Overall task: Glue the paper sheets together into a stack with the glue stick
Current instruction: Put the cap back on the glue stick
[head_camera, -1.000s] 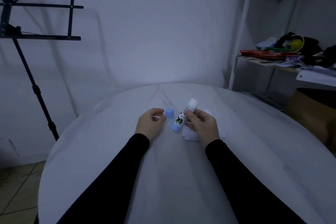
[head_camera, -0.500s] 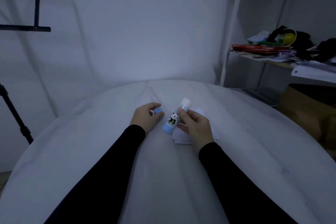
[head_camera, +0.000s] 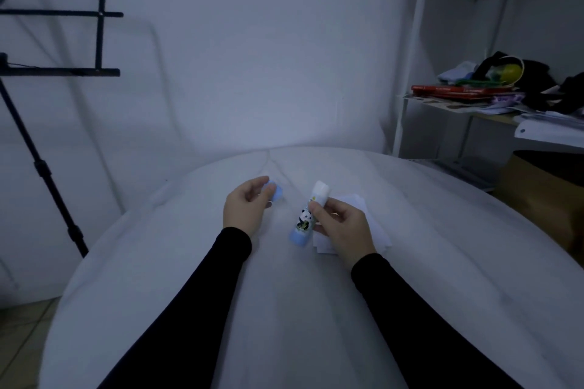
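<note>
My right hand (head_camera: 343,226) grips a glue stick (head_camera: 308,215) with a panda label, a blue base and its white glue tip bare and pointing up and away. My left hand (head_camera: 249,204) pinches the small blue cap (head_camera: 277,191) between thumb and fingertips, just left of the stick. A small pile of white paper sheets (head_camera: 374,227) lies on the table under and to the right of my right hand, partly hidden by it.
The round table is covered by a white cloth (head_camera: 284,309). A black music stand (head_camera: 53,73) rises at the left. At the right stand a white shelf (head_camera: 474,110) loaded with books and clutter, and a brown box (head_camera: 543,199) below it.
The cap has moved left, away from the glue stick, held in my left fingers. My right hand keeps the stick at the same tilt. The view shifted a little.
</note>
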`<state>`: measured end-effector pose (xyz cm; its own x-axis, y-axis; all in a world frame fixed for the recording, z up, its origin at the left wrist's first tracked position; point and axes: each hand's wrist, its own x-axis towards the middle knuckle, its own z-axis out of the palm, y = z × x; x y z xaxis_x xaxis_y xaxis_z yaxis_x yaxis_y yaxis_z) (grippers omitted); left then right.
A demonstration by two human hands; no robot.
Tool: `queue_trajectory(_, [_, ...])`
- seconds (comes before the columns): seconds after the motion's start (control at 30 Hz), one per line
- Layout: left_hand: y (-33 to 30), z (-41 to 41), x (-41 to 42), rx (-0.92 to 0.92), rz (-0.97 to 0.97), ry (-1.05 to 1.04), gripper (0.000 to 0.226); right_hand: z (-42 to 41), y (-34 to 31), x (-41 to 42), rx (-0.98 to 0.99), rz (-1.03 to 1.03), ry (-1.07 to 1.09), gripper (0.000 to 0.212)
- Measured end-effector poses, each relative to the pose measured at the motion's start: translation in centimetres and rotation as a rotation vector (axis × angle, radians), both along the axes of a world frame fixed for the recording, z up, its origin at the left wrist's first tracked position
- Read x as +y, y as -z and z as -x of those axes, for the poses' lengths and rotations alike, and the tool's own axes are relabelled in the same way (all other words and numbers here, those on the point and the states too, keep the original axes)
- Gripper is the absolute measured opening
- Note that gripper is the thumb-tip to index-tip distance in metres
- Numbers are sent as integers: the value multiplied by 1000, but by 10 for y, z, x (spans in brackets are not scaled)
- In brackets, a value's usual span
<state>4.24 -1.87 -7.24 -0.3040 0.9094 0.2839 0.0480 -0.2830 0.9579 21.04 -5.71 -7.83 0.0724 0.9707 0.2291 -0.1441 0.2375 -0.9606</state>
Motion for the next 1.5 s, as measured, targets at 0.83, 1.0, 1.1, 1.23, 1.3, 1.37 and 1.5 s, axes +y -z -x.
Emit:
queue_trajectory(0.83, [-45,-12,-59,221,-200,159,20,11,0,-14,-373,-194,-29,17])
queue_trajectory(1.0, [-48,-11,-59,273,-200,189,20,12,-1,-16,-390,-207,-45,17])
queue_trajectory(1.1, [-50,-10,-59,308,-205,187,21,12,-2,-17,-398,-216,-54,17])
queue_trajectory(1.23, [-49,-9,-59,396,-179,204,21,14,-3,-18,-433,-229,-49,14])
queue_trajectory(1.3, [-48,-9,-58,413,-164,223,20,14,-3,-18,-437,-228,-49,11])
queue_trajectory(1.37, [-47,-8,-58,412,-163,232,18,13,-3,-18,-445,-235,-45,11])
queue_trajectory(1.5, [-47,-9,-58,370,-146,257,14,14,-2,-16,-443,-234,-42,12])
